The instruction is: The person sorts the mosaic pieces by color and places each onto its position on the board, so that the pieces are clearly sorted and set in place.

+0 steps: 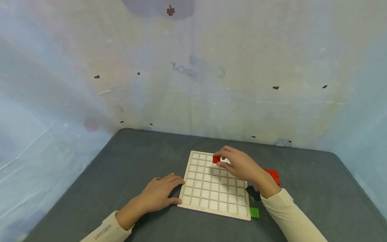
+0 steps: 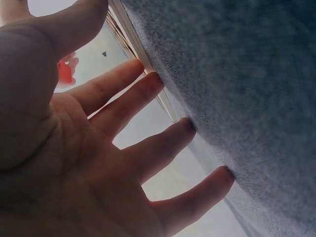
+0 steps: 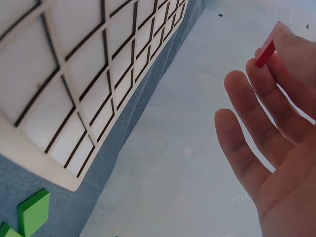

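Probably light and stiff, the small flat red square tile (image 1: 216, 159) sits pinched between thumb and fingertips of the right hand (image 1: 240, 164), above the pale wooden grid board (image 1: 205, 194); I'd grip opposite edges. The left hand (image 1: 161, 193), fingers spread, touches the board's left rim.

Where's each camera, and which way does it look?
Head: on the head, looking forward and down at the board, left grip, right grip and sleeves.
Left wrist: worn there, looking past the left grip at board edge and grey table.
Right wrist: worn there, looking at the right grip, red tile and board.
Head and right wrist share that tile.
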Demonstrator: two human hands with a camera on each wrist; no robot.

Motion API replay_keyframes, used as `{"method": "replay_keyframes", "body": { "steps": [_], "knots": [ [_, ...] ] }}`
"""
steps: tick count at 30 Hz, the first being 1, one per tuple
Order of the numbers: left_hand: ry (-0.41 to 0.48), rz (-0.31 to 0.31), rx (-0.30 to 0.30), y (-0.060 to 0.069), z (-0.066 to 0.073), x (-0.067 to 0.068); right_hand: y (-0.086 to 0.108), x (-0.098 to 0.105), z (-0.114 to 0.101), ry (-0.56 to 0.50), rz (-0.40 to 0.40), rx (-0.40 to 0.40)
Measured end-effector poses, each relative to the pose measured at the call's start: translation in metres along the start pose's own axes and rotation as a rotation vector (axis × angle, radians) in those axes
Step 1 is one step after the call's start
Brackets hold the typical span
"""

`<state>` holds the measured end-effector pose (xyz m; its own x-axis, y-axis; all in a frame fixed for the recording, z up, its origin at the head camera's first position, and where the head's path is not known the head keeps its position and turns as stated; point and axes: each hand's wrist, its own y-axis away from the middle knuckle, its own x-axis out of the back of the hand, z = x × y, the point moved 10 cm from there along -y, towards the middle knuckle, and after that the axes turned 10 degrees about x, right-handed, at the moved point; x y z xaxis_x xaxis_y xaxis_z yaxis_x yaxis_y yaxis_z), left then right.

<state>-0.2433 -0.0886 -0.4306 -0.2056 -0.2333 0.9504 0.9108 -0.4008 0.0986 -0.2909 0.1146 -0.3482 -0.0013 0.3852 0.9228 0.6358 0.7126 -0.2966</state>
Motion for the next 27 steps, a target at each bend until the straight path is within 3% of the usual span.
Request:
{"method": "replay_keyframes", "body": {
  "steps": [10, 18, 27],
  "knots": [
    [0.004, 0.006, 0.022, 0.004, -0.001, 0.0, -0.027, -0.015, -0.009, -0.016, -0.045, 0.017],
    [0.009, -0.002, 0.007, 0.001, 0.004, -0.002, -0.037, -0.032, -0.002, 0.017, -0.09, -0.018],
    [-0.006, -0.002, 0.016, -0.002, 0.002, -0.005, -0.047, -0.052, 0.0, 0.024, -0.131, 0.004]
  ]
}}
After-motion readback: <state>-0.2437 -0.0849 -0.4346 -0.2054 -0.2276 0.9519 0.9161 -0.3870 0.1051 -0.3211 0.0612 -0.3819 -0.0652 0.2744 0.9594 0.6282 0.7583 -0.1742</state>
